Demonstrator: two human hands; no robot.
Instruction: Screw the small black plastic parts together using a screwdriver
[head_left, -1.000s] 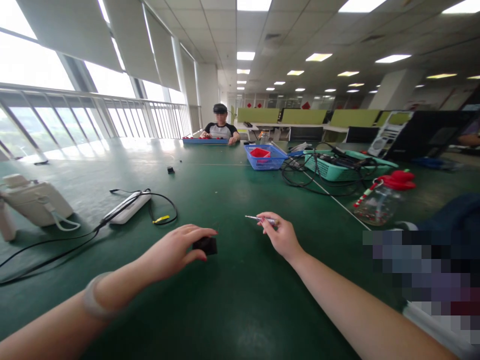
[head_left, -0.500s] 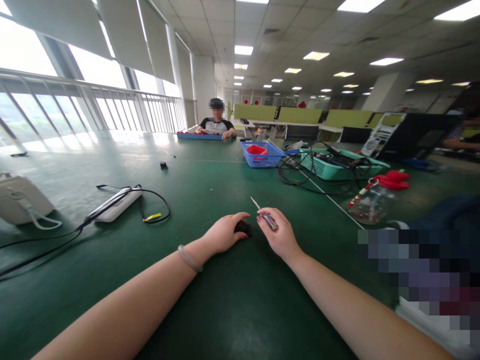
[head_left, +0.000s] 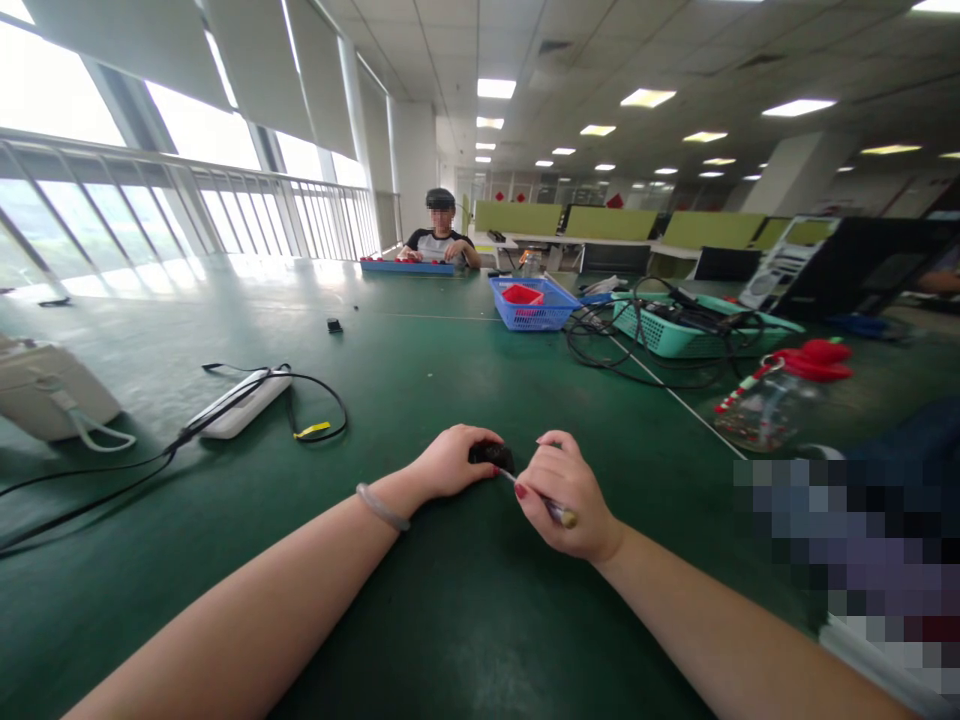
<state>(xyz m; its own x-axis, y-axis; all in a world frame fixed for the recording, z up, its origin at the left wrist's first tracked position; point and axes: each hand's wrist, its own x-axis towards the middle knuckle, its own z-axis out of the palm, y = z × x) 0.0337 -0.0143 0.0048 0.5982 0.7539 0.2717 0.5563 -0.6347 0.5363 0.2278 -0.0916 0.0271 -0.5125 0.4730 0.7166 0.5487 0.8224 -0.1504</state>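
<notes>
My left hand point(head_left: 459, 460) is closed around the left side of a small black object point(head_left: 495, 456) on the green table point(head_left: 390, 600); its kind I cannot make out. In my right hand point(head_left: 564, 490) is a screwdriver point(head_left: 556, 512), gripped by its handle, with the fingers wrapped round it. Its thin metal shaft points left toward the near edge of the black object, close to my left thumb. Whether the tip touches the object I cannot tell.
A white power bank-like block point(head_left: 244, 402) with black cords lies left, beside a cream case point(head_left: 56, 390). Ahead right stand a blue basket point(head_left: 532, 315), a teal basket point(head_left: 675, 338) with cables, and a red-lidded jar point(head_left: 772, 405). A person point(head_left: 441, 240) sits at the far end.
My right hand has come nearer and turned, so the screwdriver's tip swings from pointing away to pointing left at the black object. My left hand keeps its hold.
</notes>
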